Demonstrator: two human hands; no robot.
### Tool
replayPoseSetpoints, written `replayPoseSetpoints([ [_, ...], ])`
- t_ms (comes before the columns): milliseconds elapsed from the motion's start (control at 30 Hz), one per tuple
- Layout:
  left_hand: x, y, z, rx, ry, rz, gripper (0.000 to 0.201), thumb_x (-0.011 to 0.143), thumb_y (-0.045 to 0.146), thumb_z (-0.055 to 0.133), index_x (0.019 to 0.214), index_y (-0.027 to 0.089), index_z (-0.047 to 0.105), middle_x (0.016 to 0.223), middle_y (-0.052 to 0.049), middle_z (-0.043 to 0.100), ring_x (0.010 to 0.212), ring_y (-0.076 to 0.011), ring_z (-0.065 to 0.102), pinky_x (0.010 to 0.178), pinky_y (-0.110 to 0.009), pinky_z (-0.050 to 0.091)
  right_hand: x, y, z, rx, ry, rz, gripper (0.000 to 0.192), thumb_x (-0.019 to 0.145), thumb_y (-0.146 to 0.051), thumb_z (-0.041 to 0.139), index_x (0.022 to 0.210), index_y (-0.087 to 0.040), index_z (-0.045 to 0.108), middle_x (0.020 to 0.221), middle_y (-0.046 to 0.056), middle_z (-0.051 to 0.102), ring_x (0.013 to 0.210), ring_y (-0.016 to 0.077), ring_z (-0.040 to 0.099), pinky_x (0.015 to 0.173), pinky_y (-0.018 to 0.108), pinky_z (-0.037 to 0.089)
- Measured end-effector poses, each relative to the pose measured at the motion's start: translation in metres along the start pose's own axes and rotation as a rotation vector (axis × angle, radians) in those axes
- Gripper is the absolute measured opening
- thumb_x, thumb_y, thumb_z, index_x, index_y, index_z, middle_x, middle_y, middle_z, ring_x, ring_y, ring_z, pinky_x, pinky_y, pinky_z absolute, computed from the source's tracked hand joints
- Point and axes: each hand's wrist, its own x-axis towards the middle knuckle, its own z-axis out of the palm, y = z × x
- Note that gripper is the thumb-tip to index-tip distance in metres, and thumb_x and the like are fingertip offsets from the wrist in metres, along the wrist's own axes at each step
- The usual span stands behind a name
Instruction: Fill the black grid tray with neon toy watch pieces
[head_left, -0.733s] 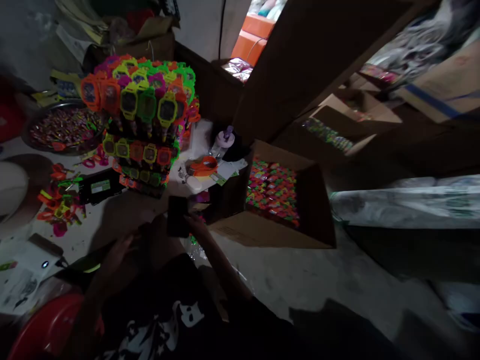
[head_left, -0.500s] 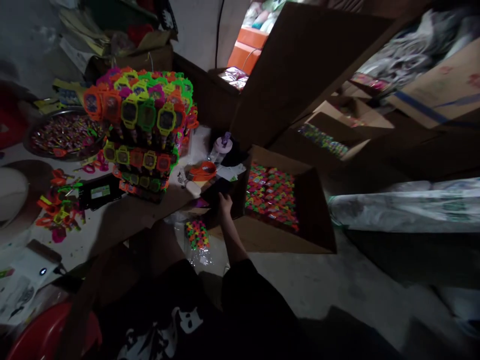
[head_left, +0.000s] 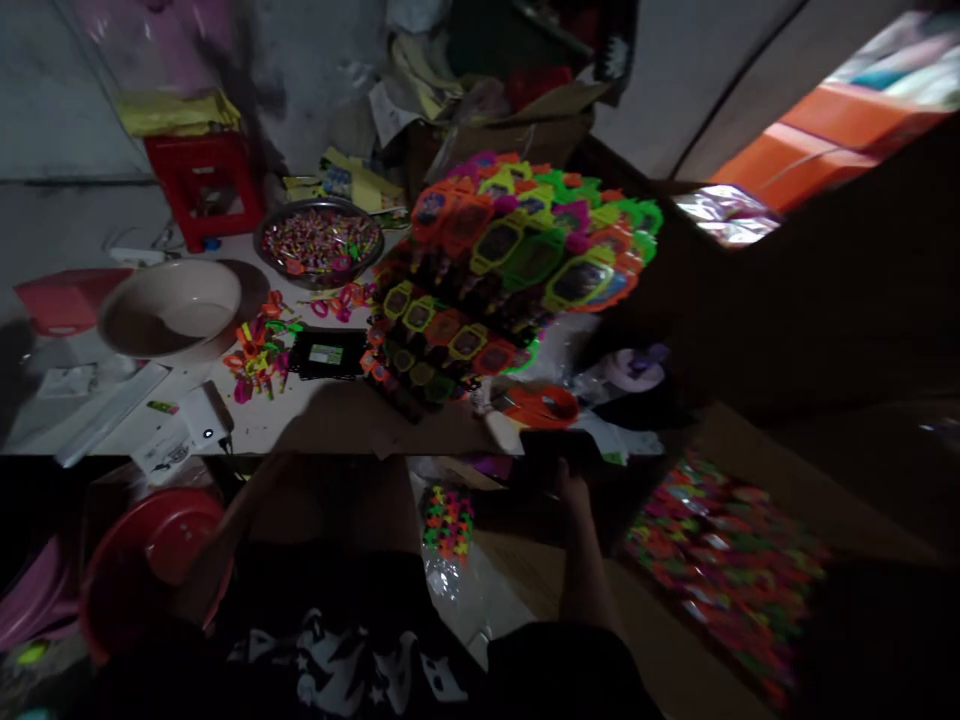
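Note:
My right hand (head_left: 574, 488) is at the right end of the table's front edge, its thumb over a dark flat rectangular thing (head_left: 555, 450) that it grips. Beside that lie orange-handled scissors (head_left: 544, 405) and a white rounded object (head_left: 504, 432). My left hand (head_left: 274, 472) is low at the table's front edge, in deep shadow; its fingers cannot be made out. A tall stack of colourful toy watches (head_left: 517, 250) stands between and beyond my hands. To its left are a black tray with a green label (head_left: 327, 354) and a loose pile of small coloured toy pieces (head_left: 259, 350).
A metal bowl of small pieces (head_left: 319, 240) and a pale basin (head_left: 172, 310) stand on the table. A red stool (head_left: 206, 185) is behind. Below are a red tub (head_left: 154, 560) and a bag of coloured pieces (head_left: 448, 525). At right, a carton holds packed toys (head_left: 727, 560).
My view has swung left, so the table and watch stack appear further right and more of the left side shows. My right hand stays on the dark flat thing.

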Motion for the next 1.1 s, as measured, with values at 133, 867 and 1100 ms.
replayPoseSetpoints([
  [133, 0.005, -0.018, -0.009, 0.117, 0.051, 0.057, 0.036, 0.091, 0.038, 0.057, 0.119, 0.017, 0.057, 0.122, -0.008, 0.058, 0.105, -0.0228, 0.059, 0.088, -0.042, 0.052, -0.024, 0.014, -0.005, -0.239, -0.035, -0.034, 0.054, 0.093, -0.033, 0.038, 0.122, 0.007, 0.059, 0.12, 0.037, 0.057, 0.123, 0.0416, 0.052, 0.094, 0.047, 0.047],
  [867, 0.068, -0.125, 0.001, 1.233, 0.059, 0.567, 0.076, 0.086, 0.049, 0.051, 0.148, 0.011, 0.032, 0.156, -0.023, 0.017, 0.145, -0.0372, 0.014, 0.115, -0.06, 0.006, -0.249, -0.206, 0.244, -0.353, -0.454, -1.469, 0.055, 0.085, -0.004, 0.031, 0.136, -0.008, 0.052, 0.141, 0.019, 0.048, 0.136, 0.0293, 0.037, 0.114, 0.052, 0.022],
  [1100, 0.081, -0.127, -0.021, 1.191, -0.067, 0.607, 0.07, 0.089, 0.052, 0.047, 0.147, 0.013, 0.035, 0.155, -0.019, 0.026, 0.145, -0.0326, 0.019, 0.117, -0.055, 0.009, -0.236, -0.214, 0.221, -0.311, -0.28, -1.729, 0.057, 0.088, -0.005, 0.03, 0.144, -0.01, 0.042, 0.147, 0.012, 0.043, 0.135, 0.0233, 0.037, 0.116, 0.041, 0.025],
])
